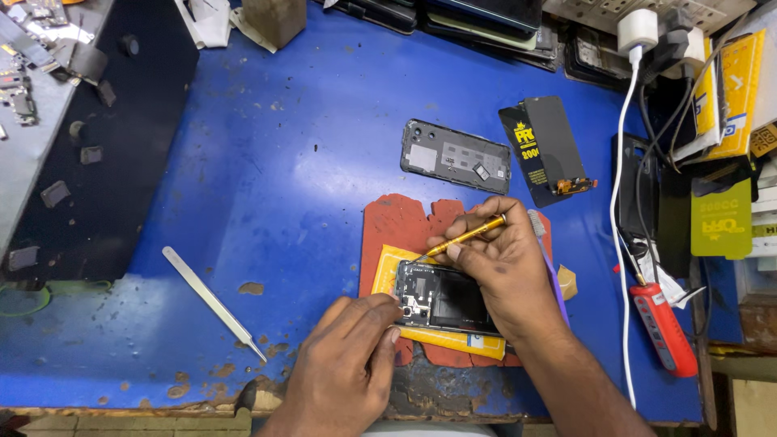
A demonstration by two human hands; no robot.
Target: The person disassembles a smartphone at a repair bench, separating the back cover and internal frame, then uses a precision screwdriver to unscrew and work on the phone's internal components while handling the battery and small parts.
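A yellow-handled screwdriver (465,236) was pinched in the right hand (502,271), its tip set on the opened phone (441,298) just below the grip. The phone's near-left edge was pressed by the left hand (348,364), fingers closed on nothing; tweezers (212,301) lay well left.

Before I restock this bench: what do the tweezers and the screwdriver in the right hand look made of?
Tweezers: likely bare steel, with a pale silvery sheen and thin tapered blades. Screwdriver in the right hand: a golden shaft that looks like coloured metal, though the finish leaves it open.

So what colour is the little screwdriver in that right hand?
The screwdriver is golden yellow with a thin metal tip, clearest in the head view.
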